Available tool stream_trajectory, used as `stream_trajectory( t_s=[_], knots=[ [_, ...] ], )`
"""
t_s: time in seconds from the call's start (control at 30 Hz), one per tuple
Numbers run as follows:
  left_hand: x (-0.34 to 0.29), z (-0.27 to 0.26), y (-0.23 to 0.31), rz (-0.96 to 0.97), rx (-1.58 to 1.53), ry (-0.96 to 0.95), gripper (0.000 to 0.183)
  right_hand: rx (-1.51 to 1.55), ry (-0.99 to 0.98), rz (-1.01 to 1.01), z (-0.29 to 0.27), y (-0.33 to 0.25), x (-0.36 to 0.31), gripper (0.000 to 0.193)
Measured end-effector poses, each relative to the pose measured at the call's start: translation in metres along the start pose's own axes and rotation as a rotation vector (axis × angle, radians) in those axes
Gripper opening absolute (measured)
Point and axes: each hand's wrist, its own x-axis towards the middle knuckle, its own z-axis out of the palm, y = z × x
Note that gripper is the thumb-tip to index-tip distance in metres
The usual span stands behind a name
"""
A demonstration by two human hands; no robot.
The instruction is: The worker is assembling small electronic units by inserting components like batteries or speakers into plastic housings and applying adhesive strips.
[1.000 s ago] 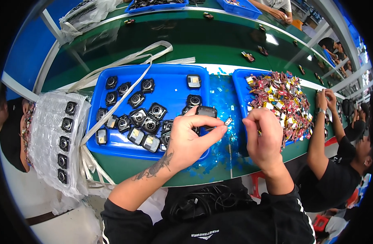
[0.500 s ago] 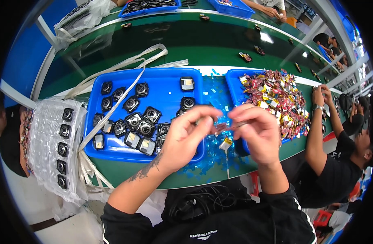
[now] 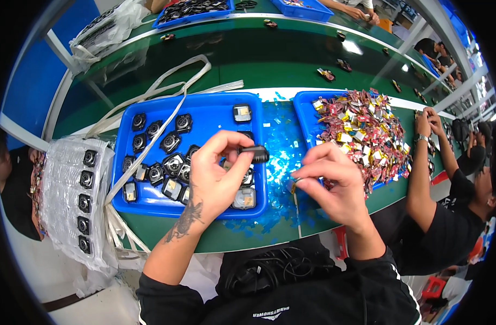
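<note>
Between the thumb and fingers of my left hand (image 3: 218, 168) is a black watch case (image 3: 257, 154), held edge-on above the right side of the left blue tray (image 3: 204, 103). Several more black watch cases (image 3: 172, 142) lie in that tray, some with round backs up and others showing a pale square inside. My right hand (image 3: 337, 184) is closed in a pinch beside the right blue tray (image 3: 304, 108). A small, partly yellowish thing shows at its fingertips, too little to name. In the right tray is a heap of small batteries with reddish circuit boards (image 3: 361, 130).
Scraps of blue film (image 3: 280, 141) litter the green table between the trays. White straps (image 3: 166, 81) cross the left tray. A clear plastic tray (image 3: 64, 189) with a row of watch cases stands at left. A conveyor (image 3: 248, 49) runs beyond; a co-worker's arms (image 3: 424, 179) are at right.
My hands have drawn apart; the left has moved left, and the watch case now shows plainly in it. The small battery that hung between the hands no longer shows there.
</note>
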Motion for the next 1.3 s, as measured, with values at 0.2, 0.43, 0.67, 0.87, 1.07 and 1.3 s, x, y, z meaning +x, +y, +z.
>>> stream_trajectory(
  t_s=[0.2,0.43,0.67,0.87,1.07,1.3],
  knots=[
    [-0.013,0.019,0.012,-0.330,-0.474,-0.063,0.038,0.134,-0.033,0.157,0.016,-0.006,-0.002,0.016],
    [-0.021,0.023,0.013,-0.516,-0.702,-0.246,0.036,0.033,0.186,0.177,0.022,-0.007,0.001,0.020],
    [-0.022,0.029,0.007,-0.359,-0.691,-0.188,0.045,-0.136,0.246,0.022,0.027,-0.016,0.001,0.017],
    [-0.026,0.029,0.006,-0.287,-0.673,-0.232,0.044,-0.134,0.178,0.099,0.024,-0.019,0.002,0.015],
    [-0.027,0.032,0.008,-0.262,-0.639,-0.252,0.043,-0.106,0.143,0.142,0.022,-0.018,0.006,0.011],
    [-0.031,0.032,0.013,-0.264,-0.512,-0.248,0.042,-0.088,0.103,0.199,0.017,-0.018,0.009,0.010]
  ],
)
